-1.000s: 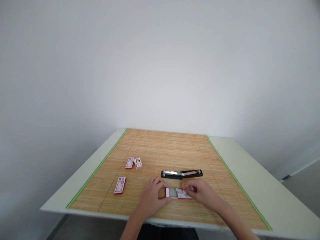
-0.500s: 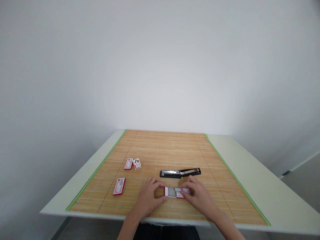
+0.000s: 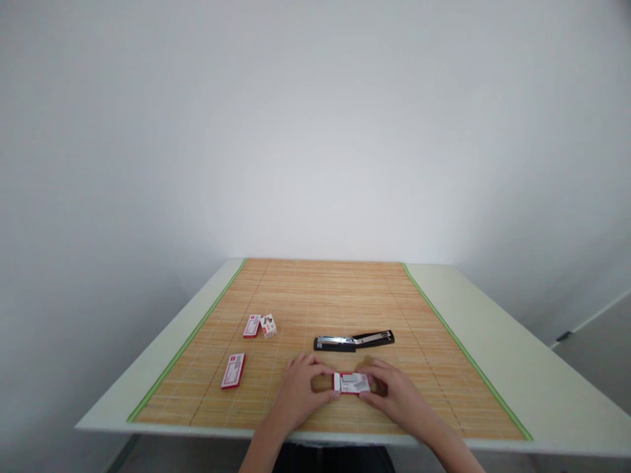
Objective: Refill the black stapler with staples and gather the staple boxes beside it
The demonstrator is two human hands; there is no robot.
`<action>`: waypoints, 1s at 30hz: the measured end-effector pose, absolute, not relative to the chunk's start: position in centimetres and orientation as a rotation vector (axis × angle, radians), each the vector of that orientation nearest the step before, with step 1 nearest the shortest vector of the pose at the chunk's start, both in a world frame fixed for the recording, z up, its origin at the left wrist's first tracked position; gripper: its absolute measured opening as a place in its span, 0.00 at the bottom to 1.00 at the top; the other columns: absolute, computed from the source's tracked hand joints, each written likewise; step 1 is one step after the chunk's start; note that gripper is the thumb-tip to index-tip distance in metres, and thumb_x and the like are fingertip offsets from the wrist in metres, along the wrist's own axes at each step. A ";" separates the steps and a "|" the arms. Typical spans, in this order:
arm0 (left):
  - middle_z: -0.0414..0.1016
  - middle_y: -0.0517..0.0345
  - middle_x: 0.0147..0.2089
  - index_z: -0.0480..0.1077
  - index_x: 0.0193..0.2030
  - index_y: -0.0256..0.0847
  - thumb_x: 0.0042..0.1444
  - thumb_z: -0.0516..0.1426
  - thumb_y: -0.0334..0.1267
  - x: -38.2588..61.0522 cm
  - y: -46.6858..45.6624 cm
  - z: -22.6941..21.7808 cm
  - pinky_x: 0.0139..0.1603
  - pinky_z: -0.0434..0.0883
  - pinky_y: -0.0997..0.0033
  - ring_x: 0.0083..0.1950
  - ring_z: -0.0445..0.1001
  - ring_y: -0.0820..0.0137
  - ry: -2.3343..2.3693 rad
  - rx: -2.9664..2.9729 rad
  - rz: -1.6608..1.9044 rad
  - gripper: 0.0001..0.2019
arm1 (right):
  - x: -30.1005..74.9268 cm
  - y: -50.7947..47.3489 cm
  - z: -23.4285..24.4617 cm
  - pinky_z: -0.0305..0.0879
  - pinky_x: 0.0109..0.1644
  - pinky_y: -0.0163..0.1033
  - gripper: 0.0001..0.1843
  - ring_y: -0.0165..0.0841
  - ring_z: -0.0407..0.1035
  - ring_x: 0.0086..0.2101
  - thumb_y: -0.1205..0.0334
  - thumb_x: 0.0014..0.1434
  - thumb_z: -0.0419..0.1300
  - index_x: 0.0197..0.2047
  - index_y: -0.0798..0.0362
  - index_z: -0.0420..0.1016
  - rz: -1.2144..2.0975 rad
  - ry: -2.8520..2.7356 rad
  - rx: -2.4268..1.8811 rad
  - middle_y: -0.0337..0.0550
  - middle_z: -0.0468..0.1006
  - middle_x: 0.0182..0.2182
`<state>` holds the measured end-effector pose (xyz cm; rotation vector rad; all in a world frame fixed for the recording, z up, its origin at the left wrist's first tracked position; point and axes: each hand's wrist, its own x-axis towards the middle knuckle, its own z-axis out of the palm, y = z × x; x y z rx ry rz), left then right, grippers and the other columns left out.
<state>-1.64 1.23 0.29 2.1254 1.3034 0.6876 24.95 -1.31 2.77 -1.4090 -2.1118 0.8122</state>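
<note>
A small red-and-white staple box lies flat on the mat near the front edge, its inner tray showing only as a narrow strip at the left end. My left hand grips that left end between thumb and fingers. Around the right end, my right hand has its thumb and fingers closed. Just beyond the hands rests a black stapler, opened out flat with its metal rail exposed.
To the left lies another red-and-white box. Farther back are a similar box and a small white carton, side by side. A bamboo mat with green edging covers the middle of the white table; a wall stands behind.
The staple box's tray has slid most of the way into its sleeve, so the opening has nearly closed. My left hand has shifted slightly right with it.
</note>
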 end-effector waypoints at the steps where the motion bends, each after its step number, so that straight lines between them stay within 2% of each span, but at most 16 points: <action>1: 0.76 0.61 0.46 0.80 0.47 0.60 0.49 0.71 0.51 -1.4 1.3 0.2 0.55 0.64 0.58 0.52 0.71 0.58 1.303 2.128 0.685 0.18 | 24.6 -1.2 2.8 0.64 0.42 0.36 0.11 0.36 0.72 0.38 0.60 0.59 0.66 0.46 0.47 0.81 0.807 -2.118 -1.406 0.41 0.78 0.41; 5: 0.77 0.63 0.43 0.81 0.46 0.59 0.47 0.73 0.50 -0.9 1.4 -0.1 0.53 0.64 0.59 0.49 0.72 0.59 1.303 2.120 0.694 0.18 | 23.7 -0.9 3.0 0.62 0.40 0.36 0.10 0.35 0.70 0.36 0.61 0.58 0.66 0.45 0.47 0.82 0.773 -2.147 -1.424 0.39 0.77 0.36; 9: 0.77 0.62 0.45 0.78 0.52 0.58 0.46 0.73 0.52 -1.2 1.3 -0.5 0.54 0.65 0.59 0.50 0.72 0.58 1.249 2.106 0.753 0.25 | 23.3 -0.6 3.2 0.63 0.40 0.37 0.21 0.36 0.70 0.35 0.56 0.57 0.68 0.54 0.45 0.79 0.711 -2.114 -1.510 0.40 0.78 0.35; 10: 0.77 0.61 0.45 0.77 0.53 0.57 0.47 0.72 0.53 -1.3 1.3 -0.6 0.54 0.66 0.60 0.50 0.73 0.59 1.243 2.090 0.781 0.26 | 23.0 -0.5 3.3 0.64 0.41 0.37 0.20 0.36 0.71 0.35 0.54 0.58 0.68 0.54 0.45 0.80 0.700 -2.114 -1.515 0.40 0.78 0.35; 12: 0.77 0.58 0.46 0.76 0.54 0.53 0.54 0.68 0.53 -1.5 1.7 -0.8 0.53 0.67 0.60 0.49 0.73 0.59 1.290 2.046 0.873 0.22 | 22.5 -0.4 3.4 0.63 0.41 0.37 0.13 0.36 0.71 0.36 0.54 0.61 0.66 0.48 0.45 0.82 0.691 -2.139 -1.495 0.41 0.78 0.35; 14: 0.75 0.56 0.51 0.75 0.56 0.51 0.59 0.65 0.50 -1.9 2.5 -1.0 0.57 0.66 0.58 0.54 0.72 0.58 1.413 2.023 0.987 0.19 | 21.9 -0.4 3.6 0.62 0.41 0.36 0.07 0.35 0.71 0.36 0.56 0.63 0.65 0.41 0.46 0.84 0.685 -2.172 -1.480 0.41 0.78 0.35; 18: 0.65 0.52 0.69 0.69 0.65 0.52 0.53 0.69 0.48 -2.4 4.8 -1.0 0.68 0.58 0.48 0.68 0.60 0.52 1.578 2.099 0.971 0.32 | 21.7 0.0 3.7 0.60 0.39 0.36 0.05 0.33 0.71 0.34 0.59 0.63 0.64 0.39 0.46 0.83 0.676 -2.194 -1.465 0.39 0.77 0.34; 20: 0.63 0.55 0.71 0.73 0.60 0.53 0.54 0.69 0.48 -2.4 5.8 -0.8 0.69 0.56 0.48 0.70 0.59 0.52 1.555 2.142 0.876 0.27 | 21.7 0.5 3.7 0.61 0.39 0.36 0.07 0.33 0.71 0.34 0.56 0.65 0.63 0.41 0.46 0.83 0.667 -2.171 -1.447 0.39 0.76 0.33; 23: 0.68 0.59 0.68 0.77 0.51 0.54 0.57 0.67 0.47 -2.1 6.2 -0.5 0.68 0.56 0.49 0.68 0.61 0.54 1.464 2.167 0.819 0.15 | 21.7 1.4 3.7 0.62 0.40 0.36 0.11 0.33 0.70 0.33 0.52 0.67 0.61 0.44 0.47 0.82 0.605 -2.123 -1.458 0.39 0.75 0.32; 30: 0.72 0.59 0.63 0.80 0.49 0.56 0.53 0.69 0.47 -1.9 3.9 -0.3 0.67 0.58 0.49 0.65 0.64 0.54 1.347 2.142 0.832 0.16 | 20.9 3.4 3.9 0.61 0.39 0.35 0.09 0.33 0.69 0.32 0.54 0.66 0.61 0.42 0.47 0.82 0.551 -2.190 -1.463 0.38 0.75 0.31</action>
